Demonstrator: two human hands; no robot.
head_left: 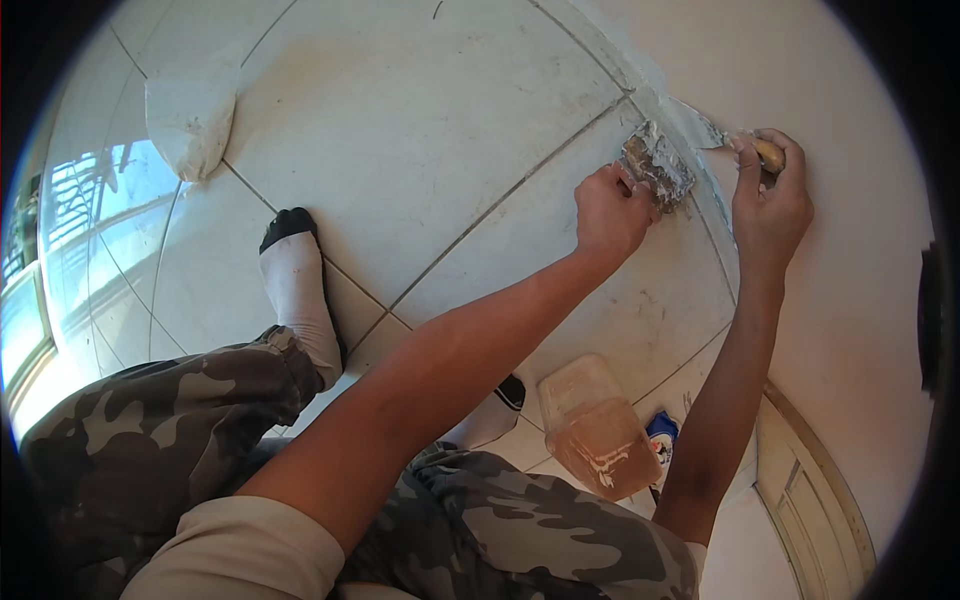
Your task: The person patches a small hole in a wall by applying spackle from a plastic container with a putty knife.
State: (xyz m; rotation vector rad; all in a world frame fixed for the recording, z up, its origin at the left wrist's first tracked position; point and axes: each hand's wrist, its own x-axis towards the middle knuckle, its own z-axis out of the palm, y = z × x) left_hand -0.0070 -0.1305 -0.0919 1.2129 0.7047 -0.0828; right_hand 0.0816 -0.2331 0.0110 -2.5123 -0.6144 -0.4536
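A: Where to find the work?

B: At the foot of the pale wall, along its join with the tiled floor. Putty knife in the right hand, blade lying at the join. Just to the left, in the left hand, a paste-smeared plate, exact kind hard to make out.

A: How best to handle the blade?

B: Tilt low, nearly flat to the wall. Press evenly, draw in one long pull along the join, lift only at the end of the stroke. Better a thin load than a heap, with ridges the likely price of too much.

A: And the plate?

B: Best kept close beside the blade, for catching drips and scraping the steel clean between passes. Wipe any crumbs off the tiles while wet.

A: State of each grip?

B: Right: closed round the wooden handle, thumb on one side, fingers curled over the other. Left: closed on the near side of the plate, fingertips partly hidden.

A: And the arms?

B: Left forearm reaching long and diagonally up from the lower left, above the camouflage trousers. Right forearm rising close beside the wall, wrist roughly straight. Hands near each other, not touching.

A: Anything to mind nearby?

B: A brownish plastic tub between the forearms, with a blue packet just beside.
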